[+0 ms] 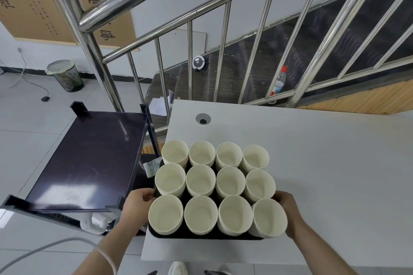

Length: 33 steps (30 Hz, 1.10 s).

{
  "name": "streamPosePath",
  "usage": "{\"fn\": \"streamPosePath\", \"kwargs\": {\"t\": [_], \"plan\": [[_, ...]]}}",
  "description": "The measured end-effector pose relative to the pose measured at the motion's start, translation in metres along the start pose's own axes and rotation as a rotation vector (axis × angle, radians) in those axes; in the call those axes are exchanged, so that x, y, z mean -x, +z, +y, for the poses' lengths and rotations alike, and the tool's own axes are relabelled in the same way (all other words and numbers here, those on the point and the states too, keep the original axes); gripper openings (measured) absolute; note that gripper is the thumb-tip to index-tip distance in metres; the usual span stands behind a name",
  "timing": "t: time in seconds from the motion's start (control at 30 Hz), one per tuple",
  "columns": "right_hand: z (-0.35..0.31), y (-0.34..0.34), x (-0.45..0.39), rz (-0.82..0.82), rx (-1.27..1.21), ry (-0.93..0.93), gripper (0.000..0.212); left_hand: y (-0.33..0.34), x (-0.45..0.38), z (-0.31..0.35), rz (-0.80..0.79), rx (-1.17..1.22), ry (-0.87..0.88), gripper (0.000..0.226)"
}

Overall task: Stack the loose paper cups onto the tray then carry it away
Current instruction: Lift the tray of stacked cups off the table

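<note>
A black tray sits at the near left corner of the white table, packed with several stacks of cream paper cups in three rows. My left hand grips the tray's left edge, fingers curled over the rim. On the opposite side my right hand holds the tray's right edge, partly hidden behind the nearest right cup stack. The cups cover most of the tray's surface.
A dark purple shelf cart stands just left of the table. Behind it a steel stair railing crosses the view, with stairs and a plastic bottle. A mesh waste bin stands on the tiled floor at far left.
</note>
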State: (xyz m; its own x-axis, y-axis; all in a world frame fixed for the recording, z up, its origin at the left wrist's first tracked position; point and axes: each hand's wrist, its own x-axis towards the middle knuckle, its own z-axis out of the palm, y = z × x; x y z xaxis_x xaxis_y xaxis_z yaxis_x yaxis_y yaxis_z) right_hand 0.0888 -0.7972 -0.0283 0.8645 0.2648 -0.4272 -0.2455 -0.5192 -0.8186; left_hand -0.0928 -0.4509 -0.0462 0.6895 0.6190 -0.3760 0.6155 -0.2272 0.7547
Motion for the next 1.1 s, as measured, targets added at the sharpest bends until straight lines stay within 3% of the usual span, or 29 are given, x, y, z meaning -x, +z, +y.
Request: {"fn": "streamPosePath", "kwargs": {"t": [0.13, 0.3, 0.47, 0.83, 0.97, 1.1], "plan": [[-0.016, -0.002, 0.014, 0.02, -0.027, -0.028, 0.047, -0.009, 0.002, 0.008, 0.004, 0.022, 0.048, 0.015], [-0.03, -0.003, 0.033, 0.07, -0.067, -0.047, 0.043, -0.023, 0.004, 0.015, -0.009, 0.043, 0.081, 0.004], [-0.04, -0.001, 0.049, 0.087, -0.08, -0.047, 0.037, -0.033, 0.013, 0.018, -0.032, 0.066, 0.102, 0.011], [-0.035, 0.021, 0.076, -0.019, -0.033, -0.075, 0.039, -0.057, 0.083, 0.001, 0.031, 0.209, -0.052, 0.003], [-0.041, 0.035, 0.086, -0.061, -0.014, -0.101, 0.041, -0.074, 0.115, -0.01, 0.067, 0.215, -0.079, 0.034], [-0.049, 0.051, 0.097, -0.095, 0.0, -0.103, 0.03, -0.091, 0.139, -0.018, 0.146, 0.241, -0.092, 0.005]]}}
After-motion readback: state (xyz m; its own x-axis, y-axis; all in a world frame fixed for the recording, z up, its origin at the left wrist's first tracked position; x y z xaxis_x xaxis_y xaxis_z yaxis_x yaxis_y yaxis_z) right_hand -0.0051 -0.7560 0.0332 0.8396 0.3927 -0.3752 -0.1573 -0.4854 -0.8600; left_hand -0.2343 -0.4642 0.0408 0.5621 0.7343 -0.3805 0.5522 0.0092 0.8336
